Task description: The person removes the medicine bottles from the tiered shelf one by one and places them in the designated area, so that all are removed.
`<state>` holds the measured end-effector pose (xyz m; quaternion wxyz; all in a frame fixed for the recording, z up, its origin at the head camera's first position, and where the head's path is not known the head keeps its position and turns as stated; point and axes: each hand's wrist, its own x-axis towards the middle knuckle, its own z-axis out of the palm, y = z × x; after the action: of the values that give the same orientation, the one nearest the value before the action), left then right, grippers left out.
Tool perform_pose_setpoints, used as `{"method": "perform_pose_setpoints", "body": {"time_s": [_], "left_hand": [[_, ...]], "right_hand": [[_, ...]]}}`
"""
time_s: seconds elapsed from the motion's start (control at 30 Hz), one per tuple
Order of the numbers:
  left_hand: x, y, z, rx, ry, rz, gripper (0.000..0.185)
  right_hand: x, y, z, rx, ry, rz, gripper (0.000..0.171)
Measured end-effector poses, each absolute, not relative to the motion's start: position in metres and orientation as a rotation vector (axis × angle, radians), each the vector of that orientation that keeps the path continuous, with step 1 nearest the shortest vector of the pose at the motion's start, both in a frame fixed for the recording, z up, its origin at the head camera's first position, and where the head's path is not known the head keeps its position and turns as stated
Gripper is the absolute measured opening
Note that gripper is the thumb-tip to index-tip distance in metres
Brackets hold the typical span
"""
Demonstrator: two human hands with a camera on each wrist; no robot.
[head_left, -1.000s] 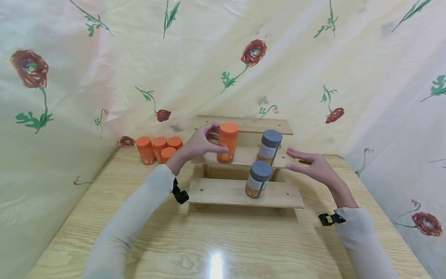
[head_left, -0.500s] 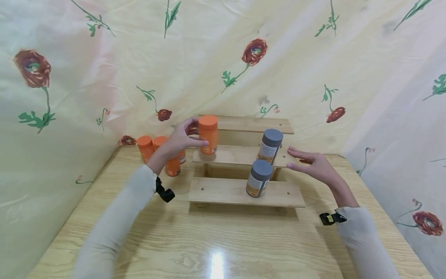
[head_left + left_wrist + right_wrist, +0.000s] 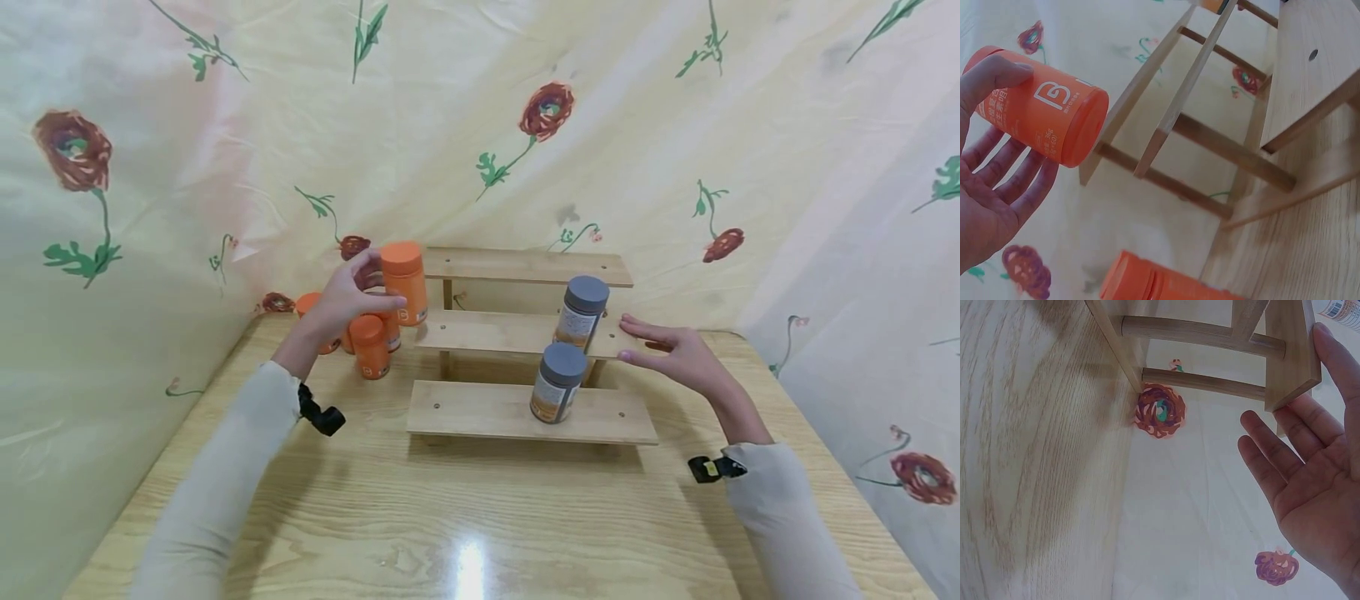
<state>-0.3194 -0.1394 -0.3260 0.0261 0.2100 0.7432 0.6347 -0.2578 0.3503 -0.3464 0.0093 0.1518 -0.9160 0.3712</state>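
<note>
Left hand [image 3: 339,302] clamped round 1 orange jar [image 3: 406,287], midair beside the wooden rack [image 3: 491,331]'s left end; right hand [image 3: 681,358], fingers apart, at its right; apparently carrying; next calls for steady lowering.

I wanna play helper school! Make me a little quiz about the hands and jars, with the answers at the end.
1. True or false: the left hand is holding nothing.

2. Pick one. The two gray-lidded jars stand:
A) both on the top shelf
B) one on the middle shelf, one on the bottom shelf
C) both on the table

3. Which hand is nearer to those jars?

Key:
1. False; it holds an orange jar.
2. B
3. The right hand.
</note>
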Motion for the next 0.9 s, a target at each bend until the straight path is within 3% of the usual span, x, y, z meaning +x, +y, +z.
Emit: {"method": "perform_pose_setpoints", "body": {"time_s": [0.57,0.9], "left_hand": [[-0.308,-0.18,-0.327,0.524,2.414,1.93,0.065],[-0.307,-0.203,-0.338,0.421,2.452,1.923,0.062]], "right_hand": [[-0.262,0.353,-0.35,0.478,-2.855,1.156,0.055],[-0.28,0.37,-0.373,0.476,-2.851,1.142,0.054]]}}
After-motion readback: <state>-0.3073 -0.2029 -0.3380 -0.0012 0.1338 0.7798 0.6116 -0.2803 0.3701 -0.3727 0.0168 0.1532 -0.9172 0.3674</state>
